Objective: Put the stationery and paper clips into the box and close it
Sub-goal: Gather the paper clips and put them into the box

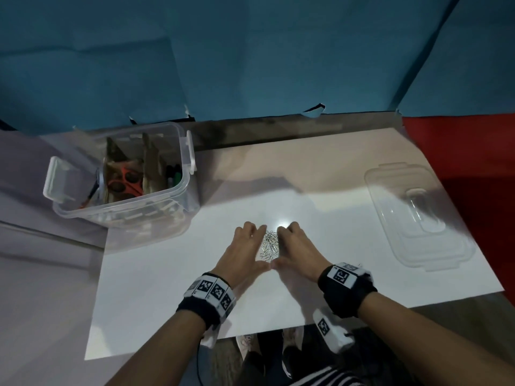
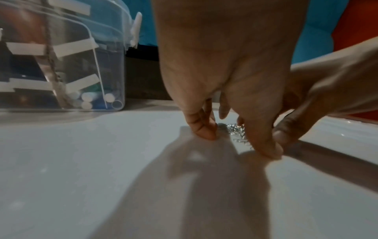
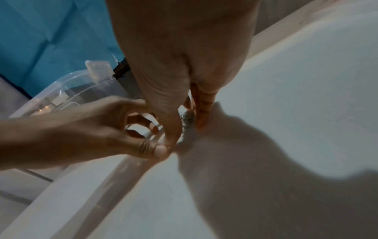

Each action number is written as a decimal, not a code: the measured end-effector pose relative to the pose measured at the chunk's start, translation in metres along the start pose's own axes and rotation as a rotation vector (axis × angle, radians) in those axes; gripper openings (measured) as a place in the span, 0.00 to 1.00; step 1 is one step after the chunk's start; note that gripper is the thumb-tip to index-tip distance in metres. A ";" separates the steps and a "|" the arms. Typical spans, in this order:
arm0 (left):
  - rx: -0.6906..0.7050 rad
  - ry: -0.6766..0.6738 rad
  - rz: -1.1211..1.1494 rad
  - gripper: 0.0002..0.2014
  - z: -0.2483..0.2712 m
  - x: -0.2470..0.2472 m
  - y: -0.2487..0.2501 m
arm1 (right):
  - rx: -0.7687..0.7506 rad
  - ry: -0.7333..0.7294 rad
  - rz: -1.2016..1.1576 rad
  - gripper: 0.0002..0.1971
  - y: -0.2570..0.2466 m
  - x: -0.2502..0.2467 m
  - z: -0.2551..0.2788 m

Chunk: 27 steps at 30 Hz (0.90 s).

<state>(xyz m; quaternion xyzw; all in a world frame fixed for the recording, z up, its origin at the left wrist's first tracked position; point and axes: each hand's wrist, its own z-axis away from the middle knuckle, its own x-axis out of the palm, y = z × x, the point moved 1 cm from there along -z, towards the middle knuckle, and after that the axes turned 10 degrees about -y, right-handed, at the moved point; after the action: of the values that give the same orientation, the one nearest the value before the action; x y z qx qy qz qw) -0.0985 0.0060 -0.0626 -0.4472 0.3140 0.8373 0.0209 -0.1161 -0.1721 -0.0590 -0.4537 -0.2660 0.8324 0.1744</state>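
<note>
A small pile of silver paper clips (image 1: 269,243) lies on the white sheet (image 1: 348,224). My left hand (image 1: 248,245) and right hand (image 1: 294,243) cup it from either side, thumb tips meeting at the near end. Curved fingers stand with their tips on the sheet. In the left wrist view the left hand (image 2: 225,80) hides most of the clips (image 2: 235,129). The right wrist view shows a sliver of clips (image 3: 187,118) under the right hand (image 3: 180,64). The clear box (image 1: 122,188) stands open at the left, holding orange scissors and markers. Its clear lid (image 1: 415,215) lies at the right.
The box has white latch flaps hanging at both ends. A blue backdrop (image 1: 250,51) rises behind the table. A red surface (image 1: 459,151) lies beyond the sheet's right edge. Bare white sheet stretches between the hands and the box, and between the hands and the lid.
</note>
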 end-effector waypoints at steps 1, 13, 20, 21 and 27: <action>0.010 0.007 0.015 0.30 -0.004 0.000 0.002 | -0.019 0.018 -0.006 0.16 -0.004 0.002 -0.005; -0.165 0.145 -0.012 0.07 -0.022 -0.012 0.014 | -0.031 0.077 0.098 0.09 -0.014 -0.007 -0.027; -0.214 0.159 0.032 0.07 -0.032 -0.036 0.001 | -0.054 0.043 0.190 0.12 -0.020 -0.035 -0.041; -0.214 0.167 0.040 0.06 -0.033 -0.041 -0.001 | -0.043 0.053 0.151 0.12 -0.018 -0.042 -0.043; -0.103 0.304 0.088 0.06 -0.017 -0.089 0.007 | 0.031 0.154 -0.240 0.08 -0.030 -0.102 -0.041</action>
<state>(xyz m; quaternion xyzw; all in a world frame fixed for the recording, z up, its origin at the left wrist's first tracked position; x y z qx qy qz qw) -0.0347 0.0129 0.0018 -0.5548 0.2896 0.7751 -0.0865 -0.0263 -0.1906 0.0080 -0.4783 -0.2915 0.7723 0.2995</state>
